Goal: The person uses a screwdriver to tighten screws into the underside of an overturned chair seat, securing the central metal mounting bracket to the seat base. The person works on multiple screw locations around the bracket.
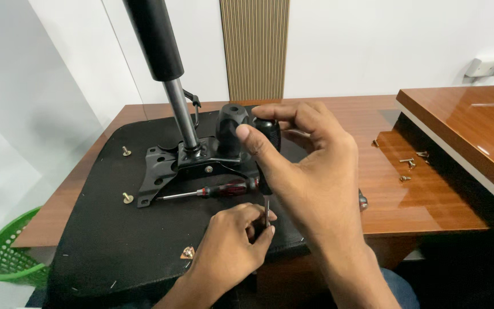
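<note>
Basket: a green plastic mesh basket (4, 254) stands on the floor at the far left, below the bench edge; you cannot tell what lies in it.
Bench: a glossy reddish-brown wooden bench (424, 194) carries everything; a second wooden top (464, 120) of the same finish sits raised at the right.
Seat: a black fabric-covered chair seat (115, 234) lies upside down across the bench, its front edge overhanging toward you.
Mechanism: a black metal chair bracket plate (167, 166) sits on the seat, with a black-and-chrome gas lift cylinder (164, 63) rising tilted out of it and a black plastic knob (230, 129) just beside.
Right hand: your right hand (310, 171) is closed round the black handle of an upright screwdriver (265, 149), thumb and fingers wrapped on its top.
Left hand: your left hand (232, 240) pinches the lower metal shaft of that screwdriver near the tip, at the seat's front edge.
Spare tool: a red-and-black handled screwdriver (218, 189) lies flat on the seat between the plate and your hands.
Loose screws: brass-coloured bolts (127, 197) stand on the seat left of the plate; more small screws (410, 163) lie scattered on the bench at the right, well apart from your hands.
In the way: your right forearm hides the seat's right edge.
</note>
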